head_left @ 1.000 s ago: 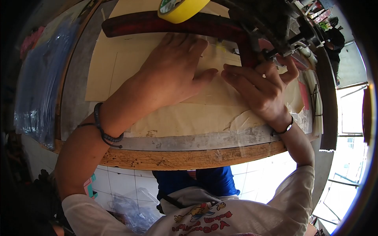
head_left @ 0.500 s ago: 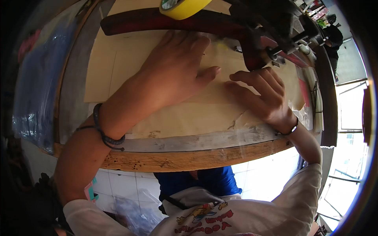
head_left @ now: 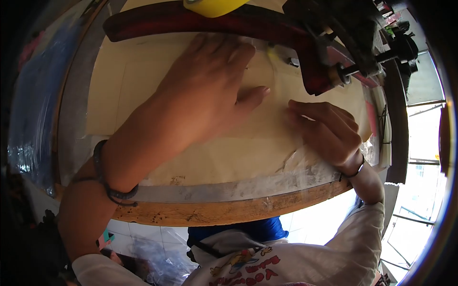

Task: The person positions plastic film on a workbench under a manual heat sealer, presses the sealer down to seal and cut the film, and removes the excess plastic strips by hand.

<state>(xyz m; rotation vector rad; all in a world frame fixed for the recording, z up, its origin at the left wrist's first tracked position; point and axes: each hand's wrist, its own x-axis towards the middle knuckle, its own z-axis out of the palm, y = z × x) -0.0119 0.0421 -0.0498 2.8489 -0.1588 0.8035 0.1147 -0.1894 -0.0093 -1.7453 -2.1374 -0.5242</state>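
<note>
My left hand (head_left: 210,76) lies on the tan sheet (head_left: 224,159) covering the table, fingers stretched toward a long dark red bar (head_left: 157,21) and thumb pointing right. Its fingertips are close to the bar's near edge and partly hard to see. My right hand (head_left: 331,131) is over the sheet's right part, its index finger and thumb brought together. Anything between those fingertips is blurred and too unclear to name. Just above this hand, the bar's downturned red end (head_left: 315,81) meets a black metal mechanism (head_left: 338,35) with bolts.
A yellow tape roll (head_left: 214,5) rests on the bar. Clear plastic bags (head_left: 36,128) hang or lie at the far left. The table's wooden front edge (head_left: 210,212) runs before my body. More clear plastic (head_left: 157,250) is below, and a bright doorway (head_left: 422,190) stands right.
My right hand has drawn away from the bar's downturned end, toward me and slightly right. My left hand stays flat on the sheet. The camera view has shifted a little.
</note>
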